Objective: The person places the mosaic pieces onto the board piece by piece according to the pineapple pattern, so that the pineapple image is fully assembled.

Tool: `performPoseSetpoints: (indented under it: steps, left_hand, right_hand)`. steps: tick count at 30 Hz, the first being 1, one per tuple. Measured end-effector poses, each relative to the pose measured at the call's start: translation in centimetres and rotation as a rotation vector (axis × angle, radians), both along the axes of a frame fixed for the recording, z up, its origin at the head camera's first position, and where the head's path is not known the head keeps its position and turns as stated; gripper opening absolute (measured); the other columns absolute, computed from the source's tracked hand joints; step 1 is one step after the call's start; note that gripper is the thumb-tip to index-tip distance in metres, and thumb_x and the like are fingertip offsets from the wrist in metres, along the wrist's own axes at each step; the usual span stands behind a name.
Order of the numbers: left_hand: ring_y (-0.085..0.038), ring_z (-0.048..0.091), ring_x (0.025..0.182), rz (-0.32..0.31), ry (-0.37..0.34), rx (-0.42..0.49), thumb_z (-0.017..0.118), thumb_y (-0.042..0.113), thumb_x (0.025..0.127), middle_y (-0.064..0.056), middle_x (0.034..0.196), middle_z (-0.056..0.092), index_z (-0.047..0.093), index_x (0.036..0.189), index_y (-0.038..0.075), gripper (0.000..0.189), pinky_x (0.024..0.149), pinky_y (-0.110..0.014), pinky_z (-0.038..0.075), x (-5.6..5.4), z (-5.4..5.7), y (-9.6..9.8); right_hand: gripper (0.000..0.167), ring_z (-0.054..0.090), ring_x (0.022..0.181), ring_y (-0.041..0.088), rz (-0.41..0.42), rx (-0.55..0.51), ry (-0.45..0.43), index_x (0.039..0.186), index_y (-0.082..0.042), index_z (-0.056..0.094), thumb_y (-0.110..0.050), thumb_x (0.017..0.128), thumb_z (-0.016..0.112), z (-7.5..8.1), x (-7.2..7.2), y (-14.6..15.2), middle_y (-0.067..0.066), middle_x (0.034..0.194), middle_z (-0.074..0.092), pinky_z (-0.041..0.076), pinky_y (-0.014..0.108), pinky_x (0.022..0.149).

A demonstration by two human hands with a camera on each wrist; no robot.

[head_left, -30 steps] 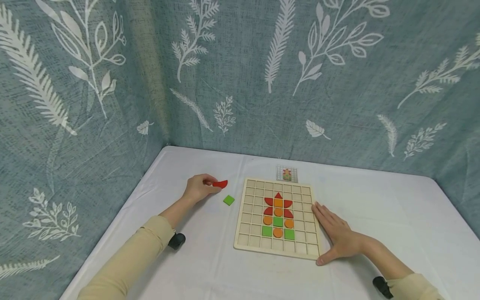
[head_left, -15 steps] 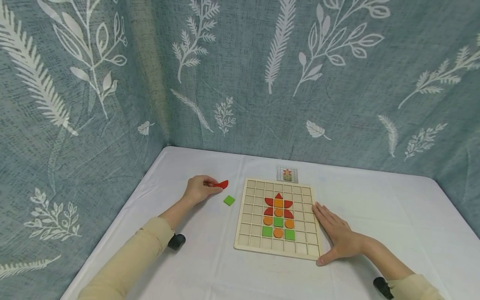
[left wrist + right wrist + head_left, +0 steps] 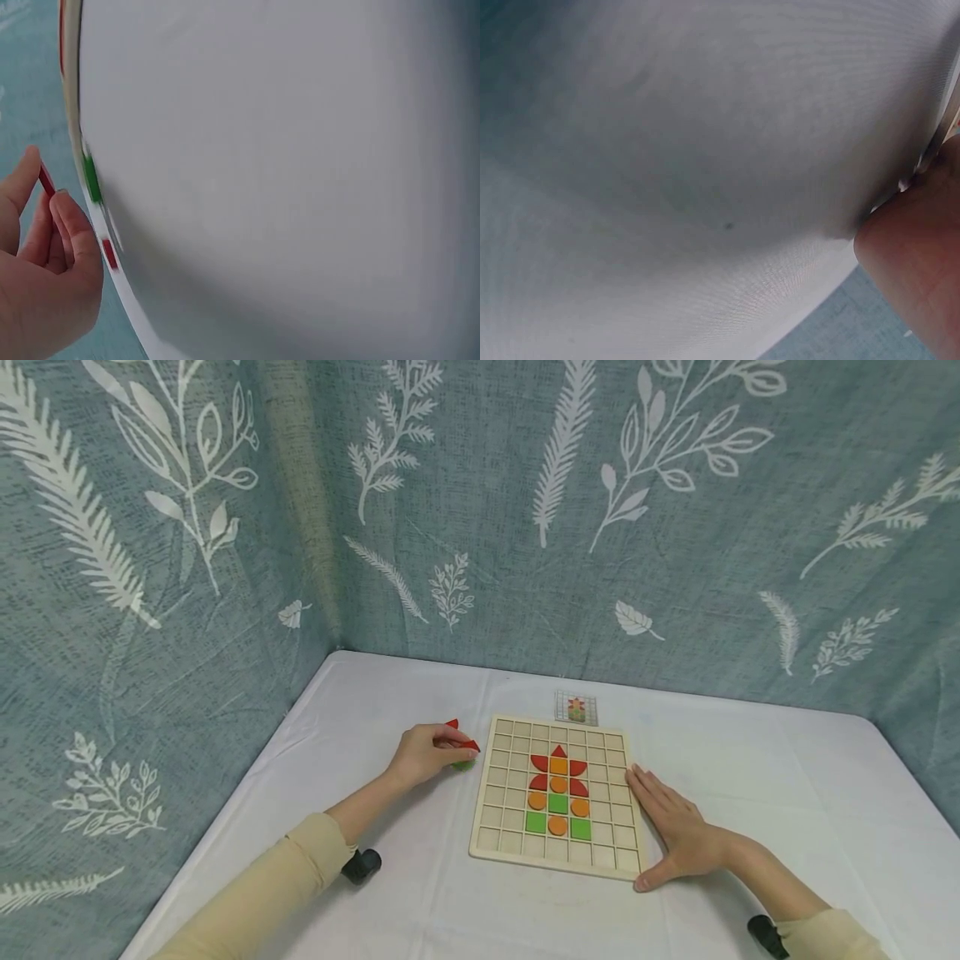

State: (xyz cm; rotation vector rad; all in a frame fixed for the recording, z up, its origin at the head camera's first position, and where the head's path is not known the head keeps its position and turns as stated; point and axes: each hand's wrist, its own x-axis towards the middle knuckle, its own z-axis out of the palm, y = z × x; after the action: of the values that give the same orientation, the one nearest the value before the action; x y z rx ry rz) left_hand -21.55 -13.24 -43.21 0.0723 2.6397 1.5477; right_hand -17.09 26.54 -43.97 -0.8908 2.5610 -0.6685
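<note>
My left hand (image 3: 431, 753) pinches a small red tile (image 3: 471, 746) between thumb and fingertips, just left of the wooden grid board (image 3: 498, 839). In the left wrist view the held red tile (image 3: 46, 180) shows edge-on, so its full shape is hard to tell. Below the fingers lies a green square tile (image 3: 462, 766), partly hidden. A second red tile (image 3: 452, 723) rests on the table behind the hand. My right hand (image 3: 675, 831) lies along the board's right edge, fingers straight and thumb at the near corner. Red, orange and green tiles sit in the board's middle cells.
Behind the board lies a small pattern card (image 3: 576, 708) with a similar coloured figure. A white cloth (image 3: 750, 760) covers the table, and a patterned blue-green curtain (image 3: 510, 602) hangs along its back and left sides.
My left hand has moved right and slightly nearer, carrying a red tile over the green square. Another red tile now shows behind it. The right hand keeps its place.
</note>
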Motion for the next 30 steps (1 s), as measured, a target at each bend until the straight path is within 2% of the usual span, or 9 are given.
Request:
performPoseSetpoints:
  steps: [8,11,16,19,24,30]
  left_hand:
    - [-0.013,0.060,0.071,-0.110,-0.036,0.043,0.083,0.023,0.079,0.003,0.081,0.069,0.074,0.097,0.008,0.025,0.061,-0.025,0.049,2.0,0.2,3.5]
    - [-0.011,0.058,0.071,-0.202,-0.011,0.005,0.083,0.025,0.079,0.006,0.082,0.068,0.074,0.094,0.011,0.022,0.062,-0.024,0.048,3.0,0.1,4.8]
    - [-0.008,0.055,0.067,-0.390,0.086,-0.070,0.084,0.022,0.077,0.009,0.076,0.063,0.074,0.091,0.010,0.021,0.060,-0.021,0.047,4.4,-0.1,6.4]
    - [-0.005,0.051,0.063,-0.466,0.126,-0.099,0.085,0.019,0.076,0.009,0.070,0.058,0.074,0.089,0.008,0.020,0.058,-0.020,0.044,4.9,0.0,7.0]
    - [-0.003,0.049,0.063,-0.552,0.153,-0.159,0.085,0.015,0.076,0.010,0.066,0.055,0.073,0.084,0.008,0.016,0.058,-0.019,0.043,5.5,0.3,7.2]
    - [-0.001,0.049,0.065,-0.602,0.185,-0.200,0.084,0.011,0.076,0.009,0.070,0.058,0.076,0.083,0.008,0.011,0.060,-0.017,0.043,5.9,0.3,7.5]
  right_hand:
    - [0.140,-0.003,0.144,0.047,-0.005,0.015,0.003,0.154,-0.001,-0.005,-0.058,0.063,0.085,-0.1,0.0,0.0,0.025,0.159,-0.006,0.010,0.069,0.105]
    - [0.140,-0.003,0.144,0.047,-0.013,0.026,0.000,0.154,-0.002,-0.005,-0.058,0.063,0.085,-0.1,-0.1,0.0,0.024,0.159,-0.006,0.010,0.070,0.105]
    - [0.140,-0.004,0.144,0.047,-0.023,0.033,-0.011,0.154,-0.002,-0.006,-0.058,0.063,0.085,0.1,-0.2,0.0,0.023,0.160,-0.007,0.010,0.069,0.105]
    - [0.140,-0.004,0.144,0.047,-0.023,0.031,-0.014,0.154,-0.002,-0.006,-0.058,0.063,0.085,0.1,-0.2,-0.1,0.024,0.160,-0.007,0.009,0.069,0.105]
    - [0.140,-0.004,0.144,0.047,-0.016,0.026,-0.013,0.154,-0.002,-0.005,-0.058,0.063,0.085,0.1,-0.1,-0.1,0.025,0.159,-0.006,0.009,0.069,0.105]
    - [0.140,-0.004,0.144,0.048,-0.008,0.009,-0.009,0.154,-0.001,-0.005,-0.057,0.063,0.085,0.2,0.0,-0.1,0.026,0.159,-0.005,0.009,0.069,0.105]
